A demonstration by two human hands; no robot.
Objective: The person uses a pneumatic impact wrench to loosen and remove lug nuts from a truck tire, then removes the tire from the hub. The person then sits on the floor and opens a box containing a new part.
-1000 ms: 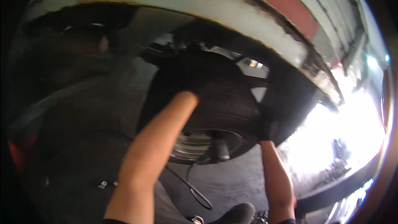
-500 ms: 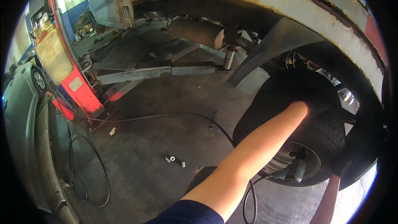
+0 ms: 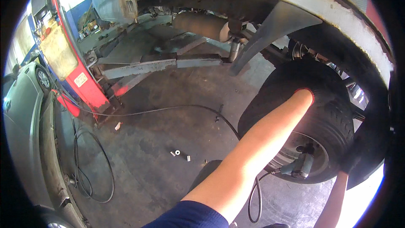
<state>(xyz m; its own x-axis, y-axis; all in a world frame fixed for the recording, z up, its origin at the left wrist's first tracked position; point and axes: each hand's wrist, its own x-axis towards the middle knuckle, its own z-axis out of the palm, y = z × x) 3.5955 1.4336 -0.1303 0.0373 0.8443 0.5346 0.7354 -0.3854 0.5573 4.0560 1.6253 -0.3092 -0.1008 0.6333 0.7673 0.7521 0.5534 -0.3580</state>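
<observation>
A dark wheel with a black tire [image 3: 270, 97] sits under the rusty edge of a raised vehicle. Across it reaches my left arm, and my left hand [image 3: 322, 86] in a black, red-cuffed glove rests on the upper tread. Against the tire's right side is my right hand [image 3: 349, 158], also dark-gloved. Black glove on black rubber hides the fingers of both hands. An impact wrench [image 3: 301, 166] with a grey body lies within the rim [image 3: 322, 154], joined to a black air hose [image 3: 257, 194]. Neither hand touches the wrench.
A lift post [image 3: 86, 86] in red stands left, with a grey lift arm [image 3: 139, 68] beneath the vehicle. The hose crosses the floor to a coil [image 3: 112, 177]. Small metal cylinders [image 3: 188, 158] lie mid-floor. A black mud flap [image 3: 270, 29] hangs near the tire; a silver car [image 3: 23, 118] stands far left.
The whole scene sits slightly higher in the picture, as the view has tilted. Both hands keep their places on the tire, and the wrench remains in the rim.
</observation>
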